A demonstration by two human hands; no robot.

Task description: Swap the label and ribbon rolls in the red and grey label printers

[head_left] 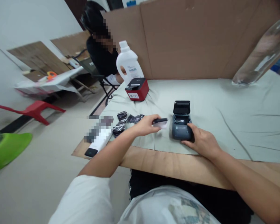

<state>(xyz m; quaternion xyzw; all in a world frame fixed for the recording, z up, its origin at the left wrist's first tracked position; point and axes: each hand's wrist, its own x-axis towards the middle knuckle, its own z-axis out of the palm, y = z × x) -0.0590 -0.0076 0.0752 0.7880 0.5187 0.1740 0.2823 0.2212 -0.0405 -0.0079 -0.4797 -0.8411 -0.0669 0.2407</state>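
Observation:
In the head view, a small dark portable printer [182, 132] lies on the pale cloth with its lid [181, 107] raised. My right hand [203, 140] grips the right side of this printer, thumb and fingers on its edges. My left hand [148, 125] is closed on a small black-and-white piece [162, 123], held a little left of the printer; its exact kind is blurred, and my fingers cover part of it. Shiny black plastic-wrapped packets [121, 123] lie behind and left of my left forearm.
A red box-shaped device with a black top [140, 91] stands farther back, before a white jug [130, 60]. A white case-like object [101, 140] lies near the left table edge. A clear bottle [262, 53] is at the right, cardboard [189, 40] behind. A seated person [100, 56] is beyond.

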